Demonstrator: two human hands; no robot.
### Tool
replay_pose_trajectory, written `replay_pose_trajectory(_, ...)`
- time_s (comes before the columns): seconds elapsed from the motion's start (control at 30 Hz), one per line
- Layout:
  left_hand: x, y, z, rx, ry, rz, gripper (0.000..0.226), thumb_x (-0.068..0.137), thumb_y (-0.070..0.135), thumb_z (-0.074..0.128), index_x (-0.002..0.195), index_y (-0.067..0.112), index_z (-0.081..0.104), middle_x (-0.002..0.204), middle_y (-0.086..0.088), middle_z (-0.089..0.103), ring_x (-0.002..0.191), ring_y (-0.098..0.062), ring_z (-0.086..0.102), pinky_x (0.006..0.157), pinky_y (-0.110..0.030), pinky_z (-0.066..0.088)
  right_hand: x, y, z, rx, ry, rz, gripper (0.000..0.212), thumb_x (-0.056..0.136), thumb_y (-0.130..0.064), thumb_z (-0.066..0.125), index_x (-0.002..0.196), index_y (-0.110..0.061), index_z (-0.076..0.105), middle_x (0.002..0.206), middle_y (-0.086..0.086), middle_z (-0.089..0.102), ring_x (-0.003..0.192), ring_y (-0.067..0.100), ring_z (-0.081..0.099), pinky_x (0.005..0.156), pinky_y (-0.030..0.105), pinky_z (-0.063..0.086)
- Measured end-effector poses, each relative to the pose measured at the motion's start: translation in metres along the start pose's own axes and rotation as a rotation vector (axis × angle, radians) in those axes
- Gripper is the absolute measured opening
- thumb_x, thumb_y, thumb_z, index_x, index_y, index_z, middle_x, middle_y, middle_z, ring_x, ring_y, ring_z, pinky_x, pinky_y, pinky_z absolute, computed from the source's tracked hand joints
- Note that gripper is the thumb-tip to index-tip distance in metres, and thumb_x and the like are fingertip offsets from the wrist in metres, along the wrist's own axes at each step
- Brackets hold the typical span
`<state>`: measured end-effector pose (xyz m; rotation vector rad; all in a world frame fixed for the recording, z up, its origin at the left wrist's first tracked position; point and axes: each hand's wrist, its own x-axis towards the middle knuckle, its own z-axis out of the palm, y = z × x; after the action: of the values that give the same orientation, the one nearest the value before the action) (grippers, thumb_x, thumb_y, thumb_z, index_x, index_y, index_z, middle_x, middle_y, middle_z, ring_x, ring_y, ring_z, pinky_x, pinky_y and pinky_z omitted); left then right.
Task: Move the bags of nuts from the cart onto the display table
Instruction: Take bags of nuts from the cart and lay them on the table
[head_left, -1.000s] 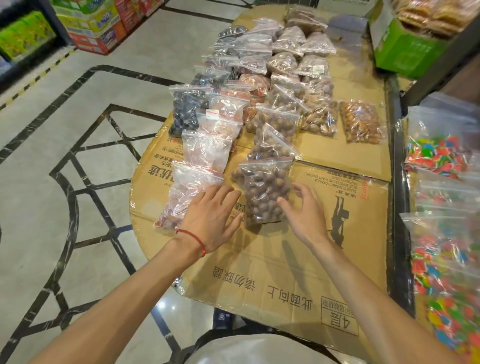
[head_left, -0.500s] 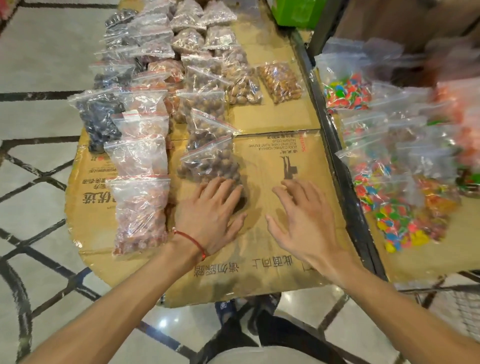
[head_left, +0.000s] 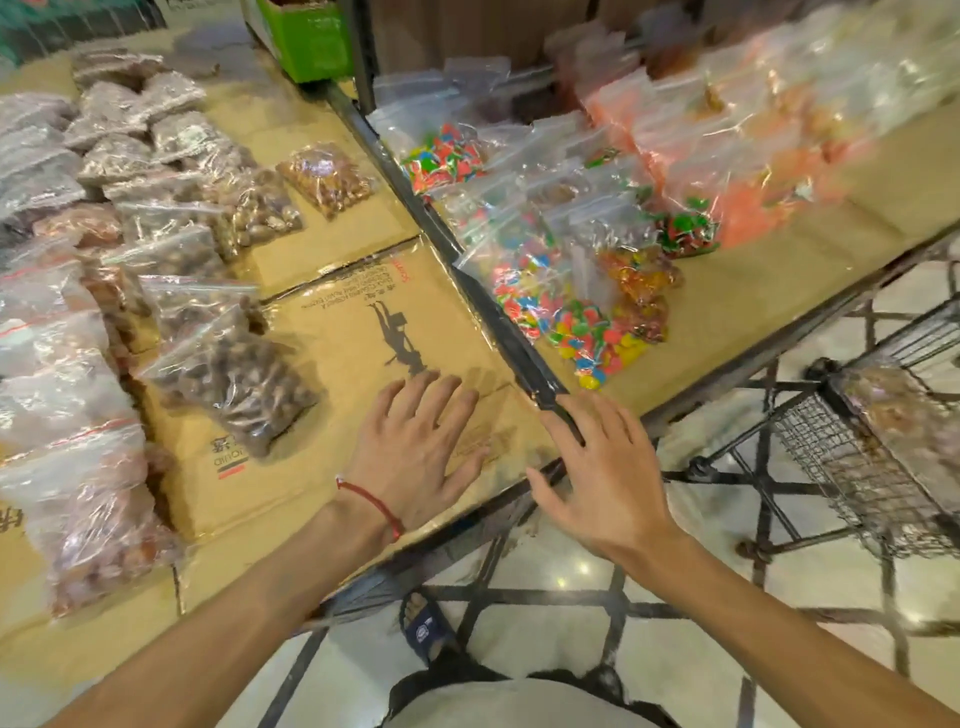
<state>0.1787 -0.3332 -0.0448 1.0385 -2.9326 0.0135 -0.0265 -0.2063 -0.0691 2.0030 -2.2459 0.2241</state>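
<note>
Several clear zip bags of nuts lie in rows on the cardboard-covered display table (head_left: 363, 312). The nearest one, a bag of brown round nuts (head_left: 234, 379), lies left of my hands. My left hand (head_left: 415, 447), with a red string at the wrist, hovers flat over bare cardboard near the table's front corner, fingers spread, holding nothing. My right hand (head_left: 597, 467) is spread too, over the table's dark metal edge and the floor, empty. The wire cart (head_left: 878, 452) stands at the right with a bag of nuts (head_left: 904, 415) blurred inside it.
A second table (head_left: 779, 270) to the right carries bags of coloured candies (head_left: 576, 327) and orange sweets. A green box (head_left: 306, 36) stands at the back. A dark metal rail (head_left: 467, 280) divides the two tables. Tiled floor and my sandalled foot (head_left: 423, 623) lie below.
Both hands have left the bag of brown nuts and moved right. The view has swung right, bringing the candy table and the wire cart into sight.
</note>
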Motion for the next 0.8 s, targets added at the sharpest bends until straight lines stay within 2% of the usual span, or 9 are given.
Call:
replay_pose_trajectory(0.1,0.015,0.061,0.001,-0.008,-0.003,0.073,0.063,0.101,0.060,0.037,0.146,0.018,0.053,0.146,-0.008,0.057,0.140,-0.032,0.046,0.111,-0.051,0.041,-0.048,0.047,-0.008,-0.011,-0.004,0.097,0.062,0.095,-0.056,0.055,0.139,-0.014,0.066,0.140,0.013,0.063,0.136,0.035,0.052,0.116,0.050,0.039)
replay_pose_trajectory(0.2,0.028,0.131,0.003,-0.014,-0.017,0.144,0.061,0.101,0.060,0.040,0.142,0.018,0.056,0.141,-0.009,0.060,0.136,-0.033,0.050,0.107,-0.050,0.044,-0.103,0.094,-0.017,0.021,0.035,0.172,0.060,0.094,-0.053,0.060,0.138,-0.012,0.068,0.141,0.014,0.064,0.139,0.035,0.052,0.117,0.052,0.041)
replay_pose_trajectory(0.47,0.060,0.308,0.018,0.000,-0.071,0.392,0.062,0.096,0.059,0.041,0.131,0.013,0.064,0.131,-0.013,0.065,0.124,-0.037,0.059,0.097,-0.049,0.047,-0.245,0.211,-0.036,0.001,0.109,0.385,0.053,0.092,-0.044,0.066,0.133,-0.011,0.070,0.137,0.013,0.066,0.133,0.036,0.057,0.113,0.052,0.042)
replay_pose_trajectory(0.6,0.083,0.373,0.020,-0.023,-0.088,0.498,0.062,0.095,0.059,0.043,0.137,0.017,0.059,0.137,-0.010,0.063,0.133,-0.036,0.054,0.105,-0.050,0.046,-0.292,0.258,-0.048,-0.057,0.018,0.543,0.059,0.097,-0.054,0.055,0.141,-0.016,0.064,0.144,0.010,0.063,0.139,0.035,0.054,0.118,0.052,0.037)
replay_pose_trajectory(0.7,0.106,0.417,0.021,-0.012,-0.120,0.553,0.066,0.097,0.063,0.036,0.147,0.022,0.052,0.147,-0.005,0.056,0.142,-0.031,0.045,0.113,-0.050,0.041,-0.314,0.289,-0.055,-0.053,0.026,0.673,0.060,0.098,-0.057,0.050,0.142,-0.017,0.064,0.146,0.010,0.062,0.141,0.034,0.053,0.118,0.055,0.039)
replay_pose_trajectory(0.8,0.132,0.458,0.026,-0.033,-0.098,0.630,0.064,0.096,0.061,0.040,0.143,0.020,0.056,0.140,-0.006,0.060,0.136,-0.032,0.051,0.107,-0.049,0.046,-0.329,0.325,-0.061,-0.073,0.082,0.739,0.057,0.098,-0.055,0.052,0.138,-0.016,0.066,0.143,0.010,0.064,0.137,0.034,0.055,0.115,0.053,0.040)
